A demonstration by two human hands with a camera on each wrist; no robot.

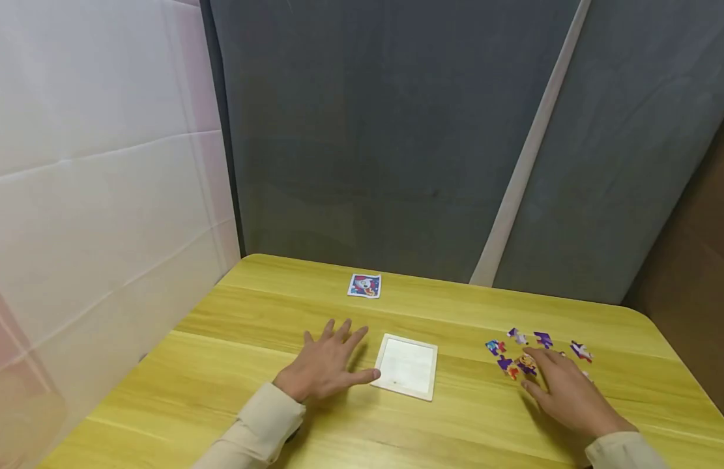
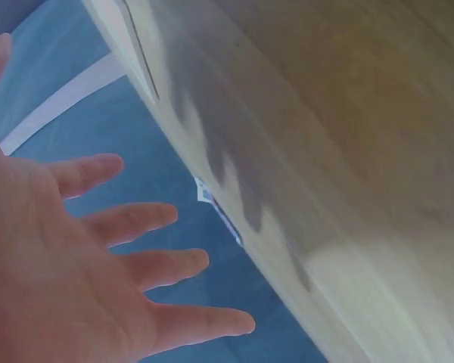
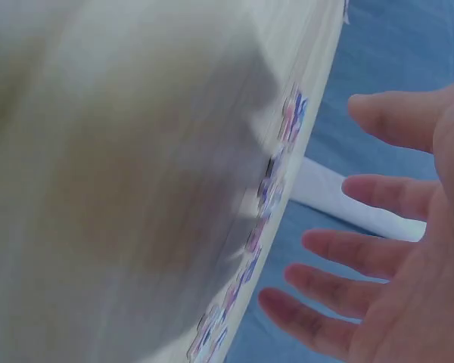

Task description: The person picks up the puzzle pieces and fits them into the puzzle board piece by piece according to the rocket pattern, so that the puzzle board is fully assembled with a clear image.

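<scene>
Nearest the person, the right hand (image 1: 564, 391) hovers low over the wooden table (image 1: 221, 391) with fingers spread and nearly straight, holding nothing; its fingertips (image 1: 528, 357) reach the near edge of the scattered puzzle pieces (image 1: 517, 352), which lie at about 2 o'clock from the person. The wrist view shows that palm open, with gaps between all the fingers. The left hand (image 1: 326, 365), at about 11 o'clock, is likewise splayed flat and empty, its thumb tip just beside the left edge of the white puzzle tray (image 1: 407, 366), which lies flat at about 12 o'clock between the two hands. The pieces look thin, light and stiff, probably card or thin wood; lying flat, they likely give little edge to grip, so sliding one free of the others, then pinching it by two opposite edges, seems the safest hold. The tray looks rigid and light and may skid on the smooth tabletop unless steadied at its rim. Farther off, near the back edge, lies a small picture card (image 1: 364, 285), well apart from both hands.
</scene>
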